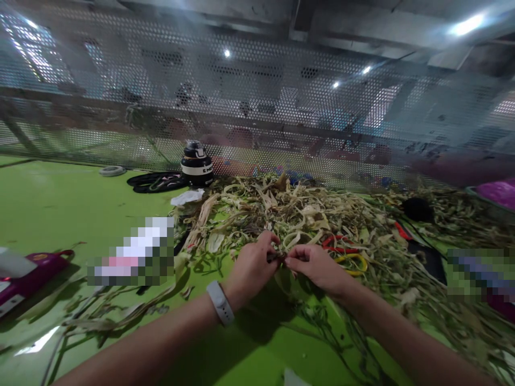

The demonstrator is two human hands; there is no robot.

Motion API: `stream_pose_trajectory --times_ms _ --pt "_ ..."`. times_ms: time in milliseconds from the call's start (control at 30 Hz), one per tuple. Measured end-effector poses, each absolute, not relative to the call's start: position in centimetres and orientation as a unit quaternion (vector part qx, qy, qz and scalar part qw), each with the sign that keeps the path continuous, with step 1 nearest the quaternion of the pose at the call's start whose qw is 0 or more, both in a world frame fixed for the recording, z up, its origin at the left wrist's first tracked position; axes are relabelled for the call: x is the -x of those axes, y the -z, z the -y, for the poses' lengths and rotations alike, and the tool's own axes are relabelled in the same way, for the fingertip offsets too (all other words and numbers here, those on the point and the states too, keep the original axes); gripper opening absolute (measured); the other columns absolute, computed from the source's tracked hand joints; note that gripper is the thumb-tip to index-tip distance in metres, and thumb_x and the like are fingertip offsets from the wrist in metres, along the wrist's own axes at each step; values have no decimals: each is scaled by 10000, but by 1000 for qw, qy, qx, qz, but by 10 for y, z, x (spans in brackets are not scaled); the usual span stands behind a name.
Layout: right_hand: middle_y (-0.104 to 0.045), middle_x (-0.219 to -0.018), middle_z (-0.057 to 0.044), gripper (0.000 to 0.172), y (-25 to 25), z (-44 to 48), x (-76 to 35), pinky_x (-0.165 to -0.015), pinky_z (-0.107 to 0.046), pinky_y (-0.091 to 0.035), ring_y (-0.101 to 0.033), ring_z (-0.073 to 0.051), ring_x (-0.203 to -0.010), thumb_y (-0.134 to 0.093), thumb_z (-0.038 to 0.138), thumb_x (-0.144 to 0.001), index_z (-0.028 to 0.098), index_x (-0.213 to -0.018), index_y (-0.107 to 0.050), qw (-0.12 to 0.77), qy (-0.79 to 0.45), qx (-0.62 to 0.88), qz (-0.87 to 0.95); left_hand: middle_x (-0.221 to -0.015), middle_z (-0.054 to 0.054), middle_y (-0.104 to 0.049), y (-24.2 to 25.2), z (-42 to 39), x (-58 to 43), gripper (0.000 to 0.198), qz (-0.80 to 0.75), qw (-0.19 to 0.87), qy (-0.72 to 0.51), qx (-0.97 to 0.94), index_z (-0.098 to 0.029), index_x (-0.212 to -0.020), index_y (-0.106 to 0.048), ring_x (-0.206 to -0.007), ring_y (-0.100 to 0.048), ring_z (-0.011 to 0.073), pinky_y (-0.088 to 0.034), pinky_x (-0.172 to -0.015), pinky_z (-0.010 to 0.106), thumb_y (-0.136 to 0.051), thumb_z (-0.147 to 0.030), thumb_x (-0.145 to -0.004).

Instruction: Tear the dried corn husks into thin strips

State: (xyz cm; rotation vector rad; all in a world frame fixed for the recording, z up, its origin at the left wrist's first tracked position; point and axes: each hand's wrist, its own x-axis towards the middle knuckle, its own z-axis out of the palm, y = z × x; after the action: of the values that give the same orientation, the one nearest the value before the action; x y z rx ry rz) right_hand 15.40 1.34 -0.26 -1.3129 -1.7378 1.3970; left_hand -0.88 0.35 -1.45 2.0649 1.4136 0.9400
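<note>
My left hand point(252, 268), with a pale band point(220, 303) on its wrist, has its fingers curled at the near edge of a heap of dry plant strips point(298, 209). Close against it on the right is my right hand point(316, 268), thumb and forefinger pinched together. Small dark bits of plant show between the two sets of fingertips, too small to make out clearly. Just beyond my right hand lie red-handled scissors point(341, 245) and a yellow loop-shaped handle point(354, 265), partly among the strips.
On the green table point(80, 201) stand a black bottle point(197, 167), a black pouch point(155, 182), a roll of tape point(112, 171) and a white tissue point(187, 197). A magenta box point(32, 276) sits left. Behind runs a perforated screen point(249, 107).
</note>
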Motion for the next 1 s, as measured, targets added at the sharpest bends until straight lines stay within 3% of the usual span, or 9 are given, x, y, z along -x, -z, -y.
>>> stream_pose_trajectory --times_ms 233,400,533,700,867,1000 --pt "-500 -566 66 298 6 -12 -150 -467 -190 -296 -426 -73 -499 -698 372 -645 176 -743 -496 357 -543 467 600 -756 -2 -686 17 -3 10 498 -499 235 -342 -761 -197 -1188 -381 -719 -619 190 -392 -635 257 -516 -109 -718" --pt "-566 -632 55 438 10 -15 -154 -515 -196 -359 -490 -82 -538 -714 402 -645 185 -942 -476 338 -599 423 590 -770 0 -681 19 -4 13 610 -489 238 -335 -769 -205 -1273 -312 -739 -614 194 -397 -645 261 -514 -105 -706" --pt "-614 -768 7 367 13 -17 -154 -640 -235 -426 -564 -119 -692 -729 386 -627 169 -862 -550 341 -600 414 594 -834 23 -678 21 -3 12 674 -489 223 -297 -789 -216 -1331 -253 -742 -614 194 -398 -657 264 -480 -85 -710" --pt "-607 -683 17 267 13 -16 -152 -659 -254 -422 -550 -123 -664 -703 343 -639 158 -800 -599 360 -556 448 600 -818 59 -670 20 0 11 639 -465 229 -278 -809 -188 -1370 -202 -695 -607 187 -378 -600 241 -448 -140 -782" --pt "-590 -670 9 205 7 -18 -155 -615 -254 -405 -518 -123 -629 -660 337 -667 151 -741 -623 378 -476 484 630 -753 46 -666 20 -1 11 511 -477 264 -304 -782 -178 -1262 -357 -663 -594 190 -360 -580 241 -493 -162 -770" --pt "-598 -681 -2 199 -1 -19 -159 -603 -260 -407 -513 -132 -627 -621 348 -706 154 -750 -619 399 -394 509 653 -705 24 -641 21 -6 10 190 -429 376 -305 -763 -179 -913 -589 -648 -565 166 -377 -573 221 -578 -244 -736"
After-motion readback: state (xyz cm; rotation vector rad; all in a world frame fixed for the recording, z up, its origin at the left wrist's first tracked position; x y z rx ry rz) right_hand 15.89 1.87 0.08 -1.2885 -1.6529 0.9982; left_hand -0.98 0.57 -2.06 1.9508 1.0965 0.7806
